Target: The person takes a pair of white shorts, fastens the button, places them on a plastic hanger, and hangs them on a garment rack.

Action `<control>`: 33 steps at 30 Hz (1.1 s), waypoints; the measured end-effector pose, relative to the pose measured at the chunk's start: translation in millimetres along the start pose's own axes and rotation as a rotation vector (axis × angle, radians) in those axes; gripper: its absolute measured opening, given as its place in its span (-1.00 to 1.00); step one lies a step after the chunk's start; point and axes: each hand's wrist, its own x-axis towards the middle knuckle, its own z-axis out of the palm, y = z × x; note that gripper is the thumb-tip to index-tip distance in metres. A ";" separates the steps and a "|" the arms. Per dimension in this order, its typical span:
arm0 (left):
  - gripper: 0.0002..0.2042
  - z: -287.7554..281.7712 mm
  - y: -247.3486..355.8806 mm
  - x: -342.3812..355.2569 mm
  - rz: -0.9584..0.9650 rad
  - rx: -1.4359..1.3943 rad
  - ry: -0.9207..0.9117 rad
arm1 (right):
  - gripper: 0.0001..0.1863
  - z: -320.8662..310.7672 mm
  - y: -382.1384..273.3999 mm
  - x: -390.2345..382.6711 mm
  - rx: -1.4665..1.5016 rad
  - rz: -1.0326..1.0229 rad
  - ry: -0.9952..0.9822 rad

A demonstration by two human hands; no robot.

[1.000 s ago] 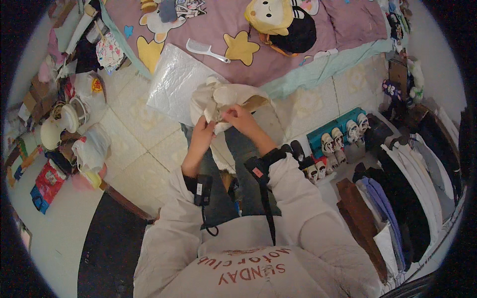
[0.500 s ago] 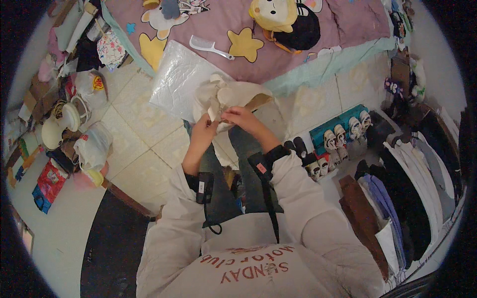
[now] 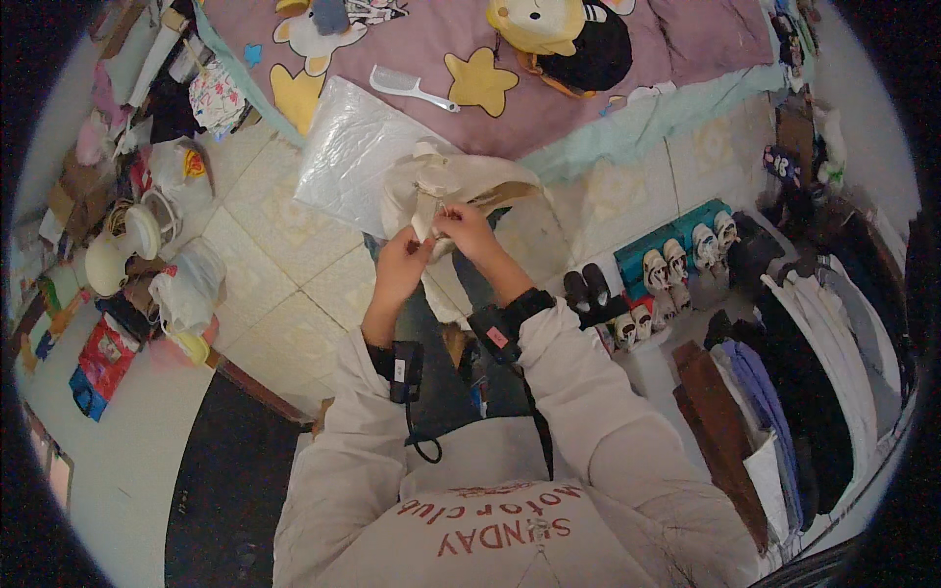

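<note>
A cream cloth bag (image 3: pixel 490 180), soft and crumpled with a strap-like band, lies over my knees in front of me. My left hand (image 3: pixel 400 267) pinches the near end of the band. Close beside it, my right hand (image 3: pixel 467 233) has its fingers closed on the same band, a little farther right. The fingertips of both hands nearly meet; exactly what lies between them is too small to make out. Beyond the bag, a clear plastic packet (image 3: pixel 358 147) rests at the bed's edge.
A mauve bed cover (image 3: pixel 431 39) carries a white comb (image 3: pixel 412 88) and a yellow plush bag (image 3: pixel 539 24). On the right stand shoes on a teal rack (image 3: pixel 637 284) and hanging clothes (image 3: pixel 784 412). Plastic bags (image 3: pixel 186 294) and household items crowd the left.
My right hand has shifted slightly left and its wrist has turned a little. The bag's band has moved slightly between my fingers. The whole view has shifted a little.
</note>
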 end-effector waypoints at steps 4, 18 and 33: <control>-0.91 2.6 -5.2 -1.1 0.009 -0.236 0.060 | -0.82 -17.4 3.9 -6.8 -0.302 -0.059 0.195; -0.82 -100.9 7.1 -41.4 -0.033 -0.109 0.311 | -0.76 -181.5 56.6 2.2 -0.519 0.144 1.012; -0.86 -93.6 -20.1 -19.7 -0.223 -0.436 0.450 | -0.74 -190.4 93.6 1.6 -0.041 0.199 0.408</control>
